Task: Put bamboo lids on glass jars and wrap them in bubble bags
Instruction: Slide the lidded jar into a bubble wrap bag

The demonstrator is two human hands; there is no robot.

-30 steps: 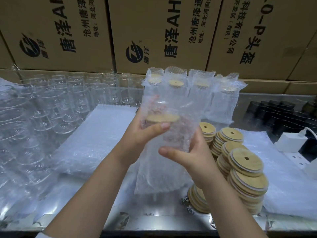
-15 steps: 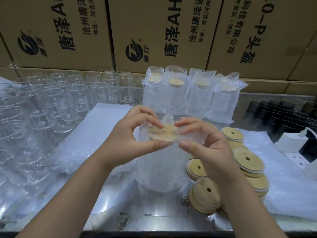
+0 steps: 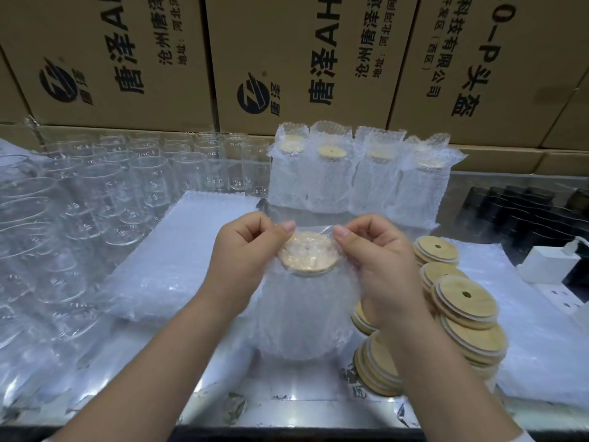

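Note:
A glass jar with a bamboo lid [image 3: 307, 255] stands inside a bubble bag [image 3: 302, 314] on the table's middle. My left hand [image 3: 245, 253] pinches the bag's top edge on the left of the lid. On the right of the lid my right hand [image 3: 379, 256] pinches the same edge. The bag's open flap lies stretched over the lid between my thumbs. Loose bamboo lids [image 3: 465, 298] are stacked at the right. Bare glass jars [image 3: 153, 173] fill the left side.
Several wrapped jars [image 3: 357, 177] stand in a row behind my hands. A flat pile of bubble bags [image 3: 191, 250] lies left of centre. Cardboard boxes [image 3: 287, 59] wall off the back. Dark jars [image 3: 516, 205] and a white plug block [image 3: 548, 266] sit at the right.
The bagged jar came down from mid-air onto the table. My hands moved from its sides to the bag's top edge and drew the flap taut over the lid.

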